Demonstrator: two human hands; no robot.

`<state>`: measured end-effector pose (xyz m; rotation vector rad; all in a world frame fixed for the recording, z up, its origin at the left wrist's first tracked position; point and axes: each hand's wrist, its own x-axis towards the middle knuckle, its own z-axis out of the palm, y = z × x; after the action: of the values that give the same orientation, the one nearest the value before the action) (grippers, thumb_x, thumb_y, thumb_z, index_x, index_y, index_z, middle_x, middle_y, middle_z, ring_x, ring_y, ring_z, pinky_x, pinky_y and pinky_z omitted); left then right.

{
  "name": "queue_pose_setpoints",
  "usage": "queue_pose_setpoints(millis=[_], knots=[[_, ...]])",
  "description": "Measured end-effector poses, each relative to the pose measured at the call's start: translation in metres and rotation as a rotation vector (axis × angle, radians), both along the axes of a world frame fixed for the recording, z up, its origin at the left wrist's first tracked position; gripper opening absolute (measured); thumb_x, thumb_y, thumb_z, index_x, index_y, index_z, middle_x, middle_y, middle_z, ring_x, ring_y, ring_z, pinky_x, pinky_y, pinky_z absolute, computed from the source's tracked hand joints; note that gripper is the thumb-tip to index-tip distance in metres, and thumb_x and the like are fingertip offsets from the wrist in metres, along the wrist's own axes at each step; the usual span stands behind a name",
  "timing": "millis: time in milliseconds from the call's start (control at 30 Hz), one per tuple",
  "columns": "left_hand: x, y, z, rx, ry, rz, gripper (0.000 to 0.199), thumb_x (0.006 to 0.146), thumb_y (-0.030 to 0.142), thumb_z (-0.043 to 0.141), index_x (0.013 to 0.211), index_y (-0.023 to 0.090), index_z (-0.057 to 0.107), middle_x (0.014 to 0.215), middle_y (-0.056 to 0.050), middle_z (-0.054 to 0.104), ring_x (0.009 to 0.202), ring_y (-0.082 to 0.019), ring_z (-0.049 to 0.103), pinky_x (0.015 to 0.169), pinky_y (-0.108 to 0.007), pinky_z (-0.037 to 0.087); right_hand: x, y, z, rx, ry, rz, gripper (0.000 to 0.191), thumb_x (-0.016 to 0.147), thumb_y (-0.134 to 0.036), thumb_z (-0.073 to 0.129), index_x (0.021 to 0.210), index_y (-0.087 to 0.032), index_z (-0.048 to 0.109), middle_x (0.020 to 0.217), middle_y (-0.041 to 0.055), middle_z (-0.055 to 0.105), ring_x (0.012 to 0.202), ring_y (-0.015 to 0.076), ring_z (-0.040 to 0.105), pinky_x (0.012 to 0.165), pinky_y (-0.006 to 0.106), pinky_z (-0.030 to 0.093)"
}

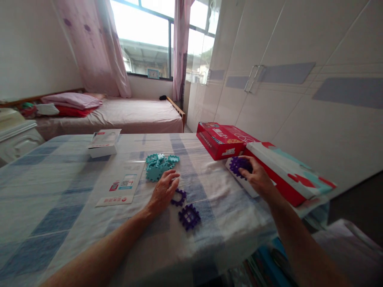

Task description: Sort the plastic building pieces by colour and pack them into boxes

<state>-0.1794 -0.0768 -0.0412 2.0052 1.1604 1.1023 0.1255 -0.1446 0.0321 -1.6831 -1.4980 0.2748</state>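
My right hand point(254, 173) grips a purple toothed piece point(238, 165) over a white box point(249, 189) beside the red boxes. My left hand point(163, 191) rests near the table's middle with its fingers curled but apart, and nothing shows in it. Just beyond its fingertips lies a pile of teal toothed pieces point(154, 170). A purple frame-like piece point(178, 197) sits right beside the left hand, partly behind its fingers. Nearer to me, a purple piece with square openings point(189, 217) lies flat on the cloth.
The table point(119, 235) has a checked cloth. On its left are a printed sheet point(121, 187) and a small white box point(104, 143). A closed red box point(221, 139) and a long red-and-white box point(287, 171) stand at the right. Behind are a bed point(134, 113) and wardrobe.
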Motion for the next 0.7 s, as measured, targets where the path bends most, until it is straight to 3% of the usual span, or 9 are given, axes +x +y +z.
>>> queue_pose_setpoints(millis=[133, 233, 300, 367, 467, 533, 600, 700], knots=[[0.001, 0.0, 0.001, -0.013, 0.005, -0.005, 0.033, 0.086, 0.034, 0.04, 0.1, 0.015, 0.062, 0.12, -0.01, 0.051, 0.113, -0.021, 0.05, 0.097, -0.036, 0.041, 0.061, 0.005, -0.002, -0.053, -0.082, -0.234, 0.043, 0.07, -0.022, 0.05, 0.113, -0.019, 0.053, 0.103, 0.0082, 0.061, 0.088, 0.021, 0.06, 0.079, 0.035, 0.048], [0.001, 0.0, 0.001, -0.007, 0.005, -0.003, 0.033, 0.086, 0.034, 0.04, 0.1, 0.015, 0.063, 0.12, -0.01, 0.051, 0.113, -0.021, 0.05, 0.098, -0.036, 0.04, 0.082, 0.004, -0.013, -0.148, -0.168, -0.178, 0.045, 0.07, -0.023, 0.051, 0.115, -0.018, 0.054, 0.102, 0.0087, 0.063, 0.087, 0.0207, 0.061, 0.078, 0.034, 0.049], [0.001, 0.0, 0.001, 0.0, 0.0, -0.001, 0.033, 0.085, 0.034, 0.04, 0.099, 0.016, 0.063, 0.119, -0.01, 0.052, 0.113, -0.021, 0.05, 0.098, -0.036, 0.04, 0.082, 0.0, -0.017, -0.151, -0.285, -0.168, 0.044, 0.071, -0.025, 0.051, 0.114, -0.016, 0.057, 0.106, 0.0113, 0.062, 0.095, 0.024, 0.059, 0.084, 0.038, 0.048], [0.001, 0.0, 0.001, 0.002, -0.011, 0.005, 0.033, 0.085, 0.035, 0.04, 0.099, 0.016, 0.063, 0.119, -0.01, 0.052, 0.113, -0.021, 0.05, 0.097, -0.036, 0.041, 0.073, -0.005, -0.014, -0.073, -0.427, -0.263, 0.041, 0.073, -0.026, 0.05, 0.111, -0.013, 0.06, 0.109, 0.0148, 0.06, 0.105, 0.0286, 0.054, 0.093, 0.044, 0.042], [0.001, 0.0, 0.002, -0.002, -0.033, 0.02, 0.033, 0.085, 0.035, 0.04, 0.099, 0.016, 0.063, 0.119, -0.01, 0.053, 0.113, -0.021, 0.05, 0.096, -0.035, 0.042, 0.039, -0.013, -0.002, 0.056, -0.448, -0.327, 0.037, 0.077, -0.026, 0.047, 0.11, -0.013, 0.06, 0.108, 0.0151, 0.059, 0.104, 0.0282, 0.054, 0.094, 0.044, 0.04], [0.001, 0.0, 0.003, -0.002, -0.049, 0.029, 0.032, 0.085, 0.034, 0.039, 0.098, 0.016, 0.063, 0.118, -0.009, 0.054, 0.112, -0.021, 0.05, 0.097, -0.035, 0.041, 0.003, -0.017, 0.004, 0.028, -0.314, -0.153, 0.033, 0.08, -0.027, 0.047, 0.109, -0.015, 0.059, 0.105, 0.0114, 0.061, 0.092, 0.0223, 0.059, 0.084, 0.037, 0.048], [0.001, 0.0, 0.004, 0.001, -0.067, 0.035, 0.032, 0.085, 0.032, 0.038, 0.098, 0.016, 0.063, 0.116, -0.009, 0.055, 0.111, -0.02, 0.051, 0.099, -0.035, 0.039, -0.039, -0.023, 0.004, -0.097, -0.213, 0.132, 0.03, 0.082, -0.028, 0.048, 0.108, -0.019, 0.059, 0.102, 0.0075, 0.062, 0.083, 0.0175, 0.06, 0.075, 0.031, 0.05], [0.001, 0.001, 0.005, 0.009, -0.09, 0.05, 0.033, 0.087, 0.031, 0.036, 0.098, 0.015, 0.063, 0.113, -0.009, 0.057, 0.11, -0.019, 0.051, 0.101, -0.034, 0.037, -0.099, -0.032, -0.008, -0.215, -0.246, 0.44, 0.028, 0.083, -0.03, 0.052, 0.108, -0.02, 0.059, 0.1, 0.006, 0.06, 0.087, 0.0165, 0.058, 0.081, 0.031, 0.047]])
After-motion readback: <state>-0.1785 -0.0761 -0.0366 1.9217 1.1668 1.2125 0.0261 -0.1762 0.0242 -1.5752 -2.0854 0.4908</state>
